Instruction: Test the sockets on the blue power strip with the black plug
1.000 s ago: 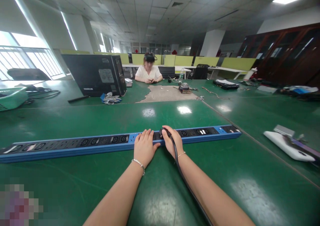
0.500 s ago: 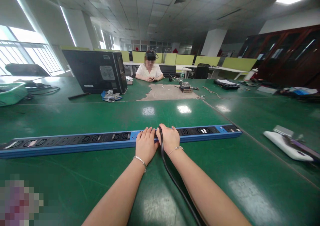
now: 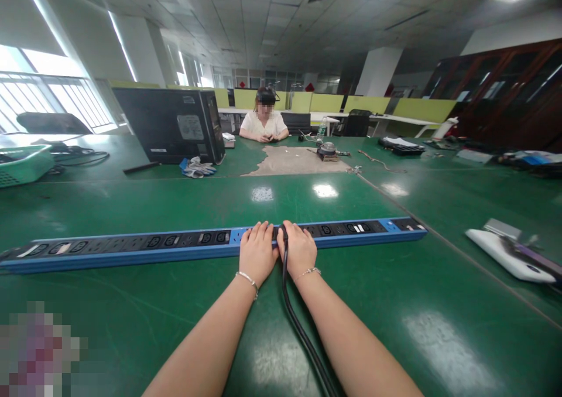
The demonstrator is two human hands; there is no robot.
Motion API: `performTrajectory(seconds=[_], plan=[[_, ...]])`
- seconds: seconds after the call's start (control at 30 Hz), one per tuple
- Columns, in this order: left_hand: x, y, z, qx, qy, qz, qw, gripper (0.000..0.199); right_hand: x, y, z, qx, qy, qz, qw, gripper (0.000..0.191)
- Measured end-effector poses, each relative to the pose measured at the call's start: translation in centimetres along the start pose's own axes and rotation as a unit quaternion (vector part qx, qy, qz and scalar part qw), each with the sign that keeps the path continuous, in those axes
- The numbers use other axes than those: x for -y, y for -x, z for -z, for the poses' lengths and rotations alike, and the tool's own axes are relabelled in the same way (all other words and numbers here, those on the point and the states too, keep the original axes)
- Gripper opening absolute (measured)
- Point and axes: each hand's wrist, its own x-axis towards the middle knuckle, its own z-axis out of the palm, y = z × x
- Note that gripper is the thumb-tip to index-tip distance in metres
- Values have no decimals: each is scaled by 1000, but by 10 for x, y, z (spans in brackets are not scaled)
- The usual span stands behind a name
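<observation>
A long blue power strip [image 3: 132, 257] with black sockets lies across the green table in front of me. My left hand [image 3: 258, 250] grips it near the middle, fingers over the top and thumb at the near side. Right beside it, my right hand [image 3: 298, 249] is closed around the plug end of a black power cord [image 3: 295, 315], pressed against the sockets. Whether the plug sits in a socket is hidden by my fingers. From there the cord runs down toward me between my forearms.
A black computer case [image 3: 169, 125] and a glove [image 3: 197, 167] stand beyond the strip at left, with a green basket [image 3: 26, 171] farther left. A white device [image 3: 504, 253] lies at right. A person [image 3: 264, 122] sits across the table, near a bottle [image 3: 322, 129].
Both hands stay at the same spot on the strip. My right hand has tipped slightly over the plug, and the cord's lower part has shifted left.
</observation>
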Motion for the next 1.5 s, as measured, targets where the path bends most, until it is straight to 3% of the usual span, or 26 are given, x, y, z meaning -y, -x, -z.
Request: performTrajectory(seconds=[0.33,0.5,0.67,0.93,1.2,1.27,1.43,1.5], plan=[[-5,0,8,-1,11,-15,1000,52,-30,12,6,81,-68,86,991,52],[-7,-3,11,20,29,-33,999,50,-37,13,4,89,-79,109,987,55],[-9,-8,9,37,66,-11,997,42,-42,14,7,89,-55,132,986,62],[-20,-20,6,40,74,15,996,26,-42,18,1,70,-46,136,987,57],[-20,-18,-1,28,70,26,997,27,-41,18,2,72,-54,137,986,59],[-20,-19,-2,8,92,34,995,25,-41,18,3,74,-58,134,987,61],[-14,-26,6,-149,198,124,961,29,-41,17,4,87,-60,122,987,67],[-3,-27,14,-168,201,130,956,29,-41,17,4,93,-57,124,986,67]])
